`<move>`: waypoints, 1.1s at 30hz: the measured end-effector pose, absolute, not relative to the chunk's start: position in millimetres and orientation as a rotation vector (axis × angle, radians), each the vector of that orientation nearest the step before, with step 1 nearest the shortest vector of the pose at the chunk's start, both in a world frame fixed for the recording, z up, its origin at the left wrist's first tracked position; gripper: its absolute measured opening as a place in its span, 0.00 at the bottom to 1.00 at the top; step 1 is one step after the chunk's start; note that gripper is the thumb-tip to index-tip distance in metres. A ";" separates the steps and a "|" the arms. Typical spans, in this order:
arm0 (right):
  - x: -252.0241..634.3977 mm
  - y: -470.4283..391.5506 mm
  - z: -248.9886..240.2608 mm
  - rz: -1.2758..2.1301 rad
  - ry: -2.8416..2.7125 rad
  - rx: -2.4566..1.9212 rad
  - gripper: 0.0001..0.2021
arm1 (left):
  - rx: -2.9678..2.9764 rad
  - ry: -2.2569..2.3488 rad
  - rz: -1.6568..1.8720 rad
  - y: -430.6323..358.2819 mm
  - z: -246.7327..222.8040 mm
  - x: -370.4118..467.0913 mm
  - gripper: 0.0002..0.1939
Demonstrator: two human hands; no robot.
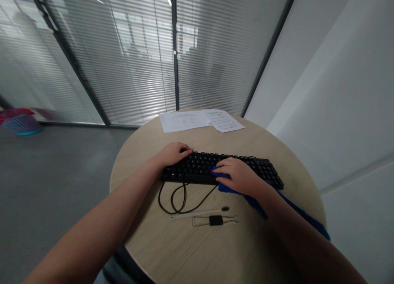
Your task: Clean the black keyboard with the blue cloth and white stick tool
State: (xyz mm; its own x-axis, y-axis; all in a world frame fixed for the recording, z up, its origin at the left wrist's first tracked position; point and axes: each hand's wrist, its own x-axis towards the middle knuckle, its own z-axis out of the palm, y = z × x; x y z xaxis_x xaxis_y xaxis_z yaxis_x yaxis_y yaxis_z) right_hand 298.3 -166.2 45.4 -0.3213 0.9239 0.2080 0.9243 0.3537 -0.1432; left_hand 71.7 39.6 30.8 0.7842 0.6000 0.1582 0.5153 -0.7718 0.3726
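Observation:
A black keyboard lies across the middle of the round wooden table. At its upper left corner, my left hand is closed over the edge, thumb and fingers together around it. My right hand presses a blue cloth onto the keys right of the middle; the cloth trails under my right forearm toward the table's right edge. The keyboard's black cable is looped in front of it. Nearer to me lie a thin white stick with a dark oval end and a wire tool with a black middle.
Printed papers lie at the table's far edge. Behind stands a glass partition with blinds, and a white wall is at the right. A red and blue basket sits on the floor at the far left.

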 end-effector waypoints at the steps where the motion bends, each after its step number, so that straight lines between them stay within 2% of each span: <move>1: 299.5 -166.6 46.9 0.018 -2.355 -1.682 0.14 | 2.666 0.861 0.387 39.7 30.7 71.5 0.20; 9: 322.5 -179.6 66.4 0.208 -2.349 -1.777 0.11 | 2.656 0.825 0.372 40.5 30.5 71.0 0.20; 18: 306.2 -172.5 51.1 0.057 -2.209 -1.674 0.11 | 2.647 0.859 0.368 39.0 31.6 72.9 0.18; 26: 300.1 -174.7 54.1 0.115 -2.301 -1.860 0.12 | 2.643 0.838 0.380 38.1 31.9 71.9 0.20; 33: 292.7 -170.9 52.9 0.009 -2.299 -1.913 0.14 | 2.661 0.851 0.376 38.8 31.7 72.6 0.20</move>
